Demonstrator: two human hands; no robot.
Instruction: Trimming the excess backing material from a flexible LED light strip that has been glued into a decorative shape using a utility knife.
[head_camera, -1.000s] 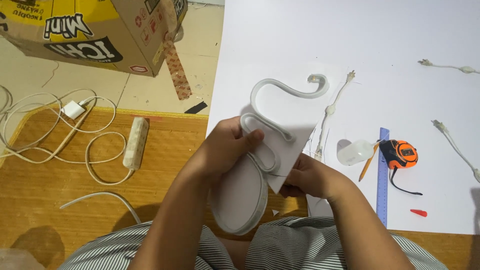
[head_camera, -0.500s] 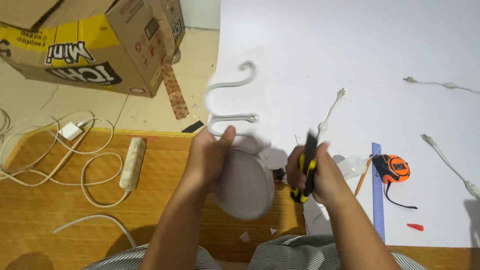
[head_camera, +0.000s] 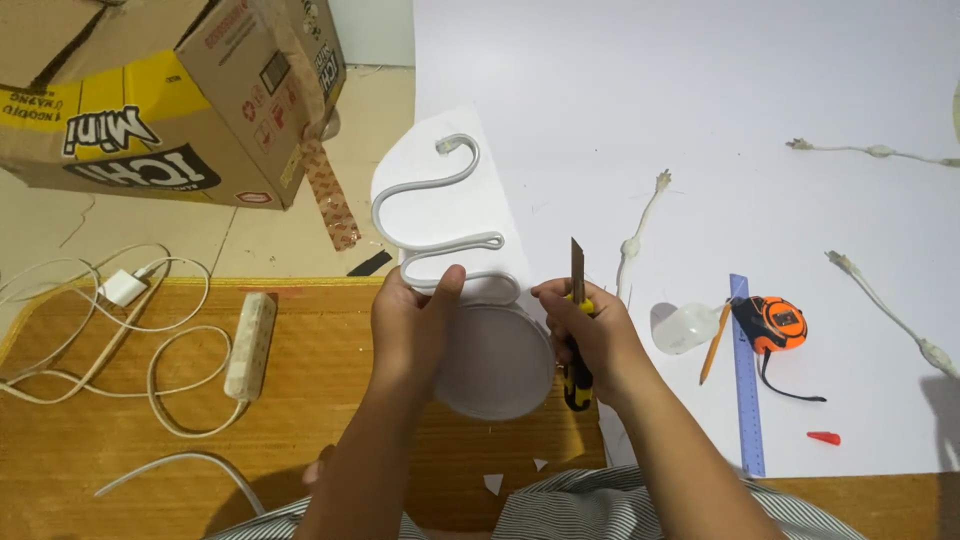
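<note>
Pointing away: knife (head_camera: 577, 330) blade, apparently upright, right hand (head_camera: 590, 335).

Wooden floor (head_camera: 120, 470) in warm orange-brown, meeting pale tile (head_camera: 250, 250) above. Large white sheet (head_camera: 700, 120) spread at right under even light. Cardboard box (head_camera: 170, 100) at upper left; white cable (head_camera: 90, 340) and power strip (head_camera: 250, 345) on wood.

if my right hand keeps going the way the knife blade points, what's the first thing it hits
Probably nothing close: the right hand aims the knife up across the bare white sheet. Depth is unclear.
</note>
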